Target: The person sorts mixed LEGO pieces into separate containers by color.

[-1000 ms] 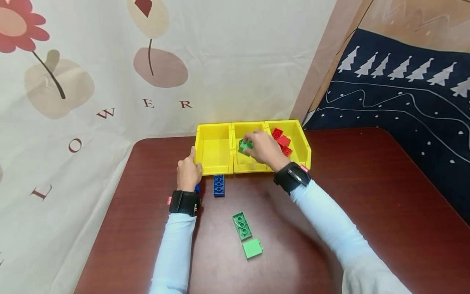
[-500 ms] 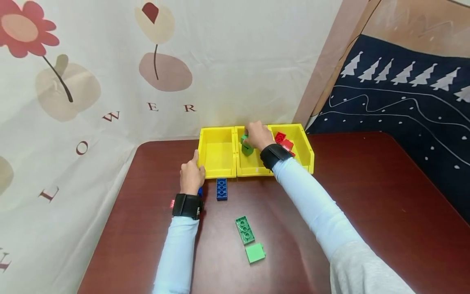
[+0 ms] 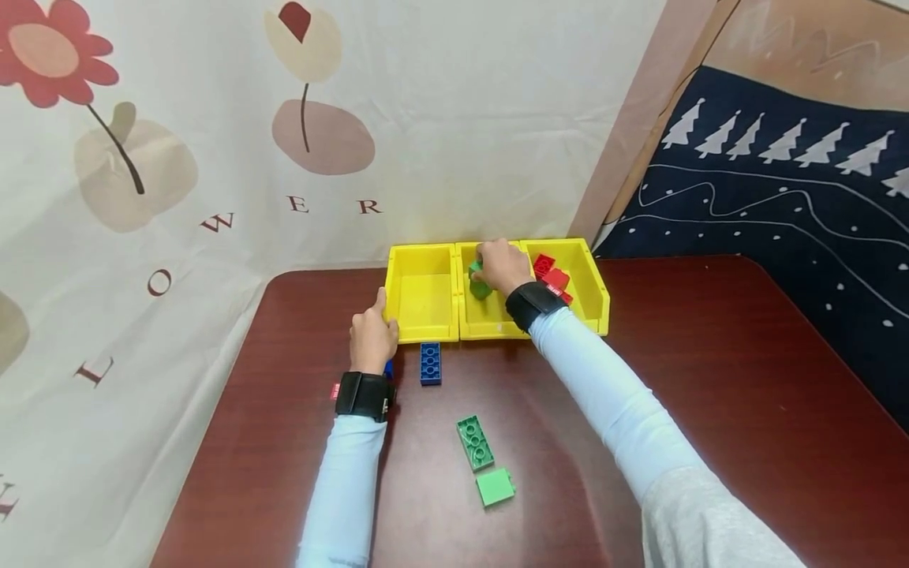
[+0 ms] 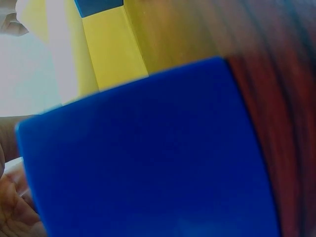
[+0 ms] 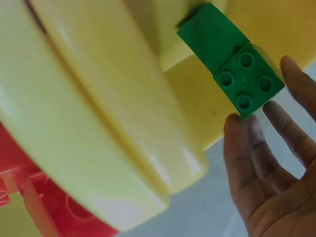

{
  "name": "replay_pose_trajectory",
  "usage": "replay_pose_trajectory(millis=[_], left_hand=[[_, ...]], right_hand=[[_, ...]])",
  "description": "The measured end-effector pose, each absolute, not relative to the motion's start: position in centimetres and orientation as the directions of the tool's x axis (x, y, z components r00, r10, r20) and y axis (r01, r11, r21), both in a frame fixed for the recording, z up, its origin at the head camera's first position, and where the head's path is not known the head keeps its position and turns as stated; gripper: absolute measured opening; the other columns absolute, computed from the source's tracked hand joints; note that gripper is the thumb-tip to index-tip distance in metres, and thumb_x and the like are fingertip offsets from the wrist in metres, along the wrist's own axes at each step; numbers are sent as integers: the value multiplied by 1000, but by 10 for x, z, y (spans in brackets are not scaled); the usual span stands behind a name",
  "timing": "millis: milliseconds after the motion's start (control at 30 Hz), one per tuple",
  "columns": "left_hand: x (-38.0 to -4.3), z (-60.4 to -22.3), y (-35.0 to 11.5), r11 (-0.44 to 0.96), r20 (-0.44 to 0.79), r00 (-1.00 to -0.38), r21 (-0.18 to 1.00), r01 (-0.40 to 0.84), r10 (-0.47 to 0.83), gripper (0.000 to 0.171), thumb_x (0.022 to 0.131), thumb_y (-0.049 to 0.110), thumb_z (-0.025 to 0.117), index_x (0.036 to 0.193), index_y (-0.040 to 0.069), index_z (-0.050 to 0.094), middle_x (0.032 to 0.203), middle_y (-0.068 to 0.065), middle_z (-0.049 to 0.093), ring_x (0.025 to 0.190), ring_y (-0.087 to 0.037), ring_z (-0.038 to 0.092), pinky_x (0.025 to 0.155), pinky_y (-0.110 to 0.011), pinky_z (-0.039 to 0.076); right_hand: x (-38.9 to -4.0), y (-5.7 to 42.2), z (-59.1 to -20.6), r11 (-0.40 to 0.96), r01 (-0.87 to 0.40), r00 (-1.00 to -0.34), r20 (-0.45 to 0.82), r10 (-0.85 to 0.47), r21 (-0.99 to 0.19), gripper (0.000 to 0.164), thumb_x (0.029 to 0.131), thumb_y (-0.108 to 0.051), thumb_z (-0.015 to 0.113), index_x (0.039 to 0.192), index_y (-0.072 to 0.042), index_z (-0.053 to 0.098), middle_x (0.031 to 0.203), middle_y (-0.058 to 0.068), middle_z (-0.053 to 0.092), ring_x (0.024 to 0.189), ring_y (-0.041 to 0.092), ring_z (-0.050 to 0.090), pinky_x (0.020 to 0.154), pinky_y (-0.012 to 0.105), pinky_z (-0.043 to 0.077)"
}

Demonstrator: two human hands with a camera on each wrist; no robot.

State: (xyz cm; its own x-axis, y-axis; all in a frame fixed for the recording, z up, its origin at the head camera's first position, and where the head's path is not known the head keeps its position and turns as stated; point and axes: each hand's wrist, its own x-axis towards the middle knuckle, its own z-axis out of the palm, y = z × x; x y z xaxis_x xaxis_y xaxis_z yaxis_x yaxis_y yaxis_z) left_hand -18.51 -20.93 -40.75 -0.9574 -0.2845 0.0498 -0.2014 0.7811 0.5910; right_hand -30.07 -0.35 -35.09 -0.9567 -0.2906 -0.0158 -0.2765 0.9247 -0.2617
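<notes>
My left hand (image 3: 372, 341) rests against the left front corner of the yellow bins (image 3: 424, 333), its index finger straight along the side wall. Under that wrist lies a blue brick (image 4: 148, 158), which fills much of the left wrist view and is mostly hidden in the head view. My right hand (image 3: 503, 267) reaches into the middle bin and pinches a green brick (image 5: 249, 81) at its fingertips. A second green brick (image 5: 213, 37) lies right against it in the bin.
Several red bricks (image 3: 556, 278) lie in the right bin. In front of the left bin sits a dark blue brick (image 3: 430, 364). Nearer on the brown table (image 3: 284, 442) are a dark green brick (image 3: 475, 442) and a light green brick (image 3: 495, 487). A printed curtain (image 3: 454, 118) hangs behind.
My right hand has shifted slightly and turned with the green brick, lowering it in the middle bin. My left hand has stayed at the bin corner. The head view has shifted slightly.
</notes>
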Motion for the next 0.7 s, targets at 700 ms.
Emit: replay_pose_trajectory(millis=[700], left_hand=[[-187,-407,-207,779,36,-955,587,-219,-296,63,99,15,57,155,14,29,128,-28,59,85,-37,60,77,-41,55]], right_hand=[[-159,29,-345,700,-637,-765,374,-524,-324,36,81,-34,81,103,-6,73,97,11,62,73,18,67,57,24,55]])
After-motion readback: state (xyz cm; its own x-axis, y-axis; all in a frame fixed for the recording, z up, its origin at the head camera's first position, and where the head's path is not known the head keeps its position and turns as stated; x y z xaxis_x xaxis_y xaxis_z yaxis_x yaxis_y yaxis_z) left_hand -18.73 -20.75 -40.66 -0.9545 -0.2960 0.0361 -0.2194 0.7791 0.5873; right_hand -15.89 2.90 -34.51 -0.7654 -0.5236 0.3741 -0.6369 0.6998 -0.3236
